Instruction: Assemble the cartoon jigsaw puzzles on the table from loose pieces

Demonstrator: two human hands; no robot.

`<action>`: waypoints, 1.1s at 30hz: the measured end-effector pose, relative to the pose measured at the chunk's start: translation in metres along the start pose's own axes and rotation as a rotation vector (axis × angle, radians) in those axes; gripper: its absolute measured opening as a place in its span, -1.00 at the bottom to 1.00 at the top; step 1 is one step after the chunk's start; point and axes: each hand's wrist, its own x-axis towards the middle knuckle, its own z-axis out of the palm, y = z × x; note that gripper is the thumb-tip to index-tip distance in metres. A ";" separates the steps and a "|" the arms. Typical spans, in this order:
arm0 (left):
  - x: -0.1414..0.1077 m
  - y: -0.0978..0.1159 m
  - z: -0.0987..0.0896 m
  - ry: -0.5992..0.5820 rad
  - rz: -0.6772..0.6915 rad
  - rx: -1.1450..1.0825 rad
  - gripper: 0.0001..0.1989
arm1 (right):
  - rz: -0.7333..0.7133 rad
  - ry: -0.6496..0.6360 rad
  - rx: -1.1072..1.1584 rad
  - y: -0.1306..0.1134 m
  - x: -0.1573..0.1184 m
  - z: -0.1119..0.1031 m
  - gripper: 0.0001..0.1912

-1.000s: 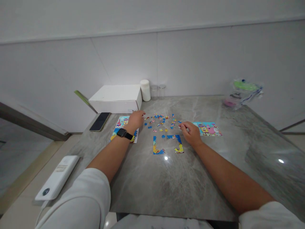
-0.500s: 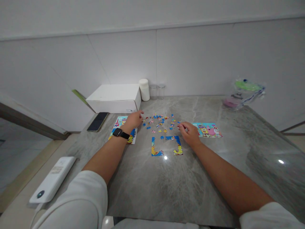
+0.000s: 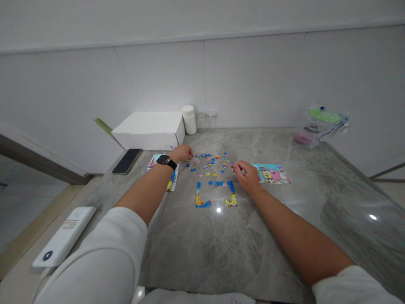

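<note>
Loose jigsaw puzzle pieces [image 3: 215,174] lie scattered on the grey marbled table. Nearer me, joined pieces make a partial puzzle frame [image 3: 198,194], with gaps along its top and bottom. At the left edge of the loose pieces is my left hand [image 3: 182,152], wearing a black watch. Its fingers curl down together, and whatever is between them is too small to make out. My right hand [image 3: 247,174] pinches a small puzzle piece [image 3: 233,169] at the right side of the pile. Beside it lies a colourful cartoon picture card [image 3: 274,174]; more cards [image 3: 172,181] are partly under my left forearm.
A white box [image 3: 148,126], a white bottle [image 3: 189,120] and two clear glass jars [image 3: 211,122] stand along the wall. A phone [image 3: 127,161] and a white power bank [image 3: 65,236] are at left. A plastic bag [image 3: 321,126] sits at the back right.
My left hand has lowered and its fingers have curled in at the edge of the loose pieces. My right hand stays by the pile. The view has shifted slightly.
</note>
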 end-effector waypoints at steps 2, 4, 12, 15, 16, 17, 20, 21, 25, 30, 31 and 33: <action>0.001 0.001 -0.003 -0.027 -0.010 0.000 -0.81 | 0.004 0.006 -0.004 0.001 0.001 0.000 -0.70; 0.000 0.003 -0.005 -0.034 -0.020 0.003 -0.75 | -0.001 0.005 -0.003 0.001 0.002 0.000 -0.70; 0.005 0.015 -0.015 -0.130 -0.059 0.061 -0.68 | -0.009 -0.006 -0.007 -0.001 0.000 0.000 -0.69; 0.009 0.018 -0.017 -0.151 -0.074 0.090 -0.67 | -0.004 -0.002 -0.017 -0.001 -0.002 0.001 -0.70; 0.010 0.019 -0.017 -0.154 -0.077 0.097 -0.66 | -0.003 -0.005 -0.018 -0.001 -0.002 0.001 -0.70; 0.010 0.019 -0.018 -0.158 -0.078 0.103 -0.65 | -0.004 -0.010 -0.017 -0.001 -0.002 0.001 -0.70; 0.013 0.017 -0.018 -0.181 -0.080 0.121 -0.64 | -0.019 -0.027 -0.005 0.000 -0.002 0.003 -0.70; 0.014 0.017 -0.018 -0.191 -0.081 0.125 -0.64 | -0.023 -0.025 0.000 0.001 -0.002 0.003 -0.70; 0.019 0.013 -0.016 -0.228 -0.077 0.131 -0.69 | -0.015 -0.011 0.004 0.002 -0.001 0.002 -0.71; 0.022 0.009 -0.014 -0.230 -0.060 0.103 -0.68 | 0.003 -0.044 -0.006 0.002 -0.001 0.002 -0.70; 0.022 0.008 -0.013 -0.221 -0.052 0.090 -0.66 | -0.002 -0.054 -0.007 0.001 -0.001 0.002 -0.69; 0.019 0.006 -0.013 -0.196 -0.038 0.061 -0.61 | -0.012 -0.076 -0.011 0.000 -0.001 0.003 -0.69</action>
